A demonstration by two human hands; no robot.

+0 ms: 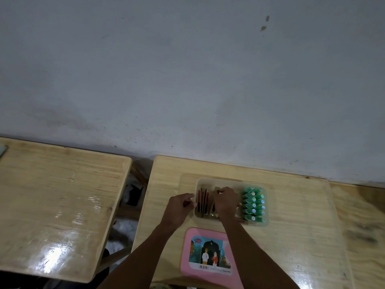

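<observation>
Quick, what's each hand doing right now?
Left hand: grips the left wall of the clear tub.
Right hand: curled round some of the packets inside it.

Left hand [179, 207] and right hand [226, 202] reach forward, fingers curled.

Of the person, only the left forearm [145, 253], the right forearm [257, 254], the left hand [179, 207] and the right hand [226, 202] are shown. Both forearms are seen bare along their whole visible length, lean and narrowed at the wrists. The hands are likewise left uncovered.
</observation>
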